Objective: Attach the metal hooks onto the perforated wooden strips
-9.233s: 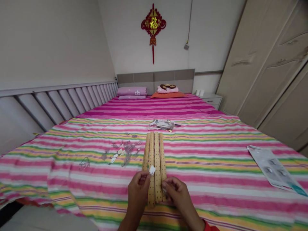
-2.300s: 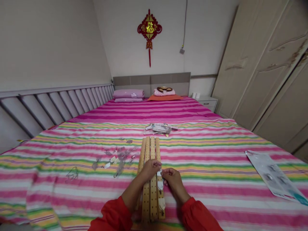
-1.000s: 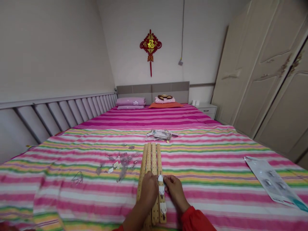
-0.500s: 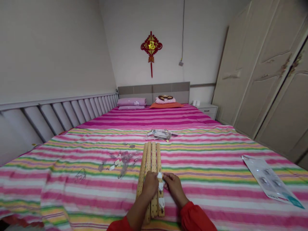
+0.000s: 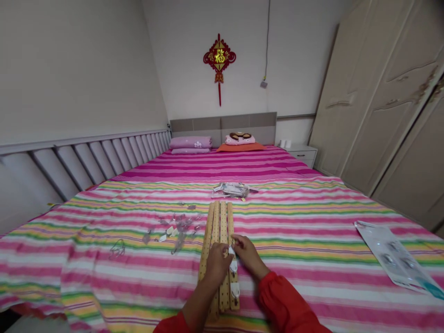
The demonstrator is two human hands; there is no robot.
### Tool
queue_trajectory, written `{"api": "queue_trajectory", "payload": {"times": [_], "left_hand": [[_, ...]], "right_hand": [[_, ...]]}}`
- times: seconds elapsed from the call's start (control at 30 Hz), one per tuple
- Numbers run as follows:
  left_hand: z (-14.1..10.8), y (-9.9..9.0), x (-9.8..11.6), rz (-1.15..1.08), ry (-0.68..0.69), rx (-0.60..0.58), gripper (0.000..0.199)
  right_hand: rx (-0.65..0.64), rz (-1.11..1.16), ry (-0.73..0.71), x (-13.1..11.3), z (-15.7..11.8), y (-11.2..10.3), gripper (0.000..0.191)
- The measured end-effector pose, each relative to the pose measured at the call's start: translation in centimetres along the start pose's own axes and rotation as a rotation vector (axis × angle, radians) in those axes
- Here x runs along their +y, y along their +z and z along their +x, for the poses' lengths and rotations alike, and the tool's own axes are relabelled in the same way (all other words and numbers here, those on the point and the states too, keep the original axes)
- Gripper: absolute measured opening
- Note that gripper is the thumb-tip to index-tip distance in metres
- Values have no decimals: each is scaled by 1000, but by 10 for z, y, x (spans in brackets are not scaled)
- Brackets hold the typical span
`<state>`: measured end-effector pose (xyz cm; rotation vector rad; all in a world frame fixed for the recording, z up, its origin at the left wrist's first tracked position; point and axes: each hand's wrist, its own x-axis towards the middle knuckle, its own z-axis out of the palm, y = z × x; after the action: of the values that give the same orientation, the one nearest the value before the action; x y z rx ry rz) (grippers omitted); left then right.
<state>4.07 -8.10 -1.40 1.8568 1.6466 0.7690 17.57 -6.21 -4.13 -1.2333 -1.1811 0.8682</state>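
Several wooden strips (image 5: 223, 222) with rows of holes lie side by side on the striped bed cover. On the rightmost strip sit two small white hooks with metal loops, the middle white hook (image 5: 233, 267) and the nearest white hook (image 5: 235, 290). Farther up that strip, another white hook (image 5: 231, 250) is between my hands. My left hand (image 5: 218, 263) rests across the strips, its thumb and fingers closed on this hook's left side. From the right, my right hand (image 5: 247, 252) pinches at its upper end, where the fingertips hide the detail.
Left of the strips lie scattered clear plastic scraps (image 5: 182, 226) with a few white pieces, and a thin wire-like tangle (image 5: 117, 249). Beyond the strips is a clear plastic bag (image 5: 231, 190). A blister pack (image 5: 395, 259) lies far right.
My right hand has shifted up along the strip, its fingertips now at the upper end of the white hook. My left hand stays near the same hook. The view has tilted slightly.
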Motion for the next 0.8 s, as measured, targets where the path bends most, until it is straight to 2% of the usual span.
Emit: {"api": "queue_trajectory", "payload": {"times": [0.17,0.43,0.67,0.8], "left_hand": [[3,2,-4,-15,-19,-2,21],[-1,3,2,-2,-45,32,23],[1,4,-2,-24,-9,45,17],[3,4,-5,-229,-12,22,14]], "right_hand": [[-65,-118,-51,-2,10,2,10],[-143,-210,-112,-15,5,1,9],[-61,-184,-115,-20,-3,-4,9],[36,-132,-82,-22,-10,-6,20]]}}
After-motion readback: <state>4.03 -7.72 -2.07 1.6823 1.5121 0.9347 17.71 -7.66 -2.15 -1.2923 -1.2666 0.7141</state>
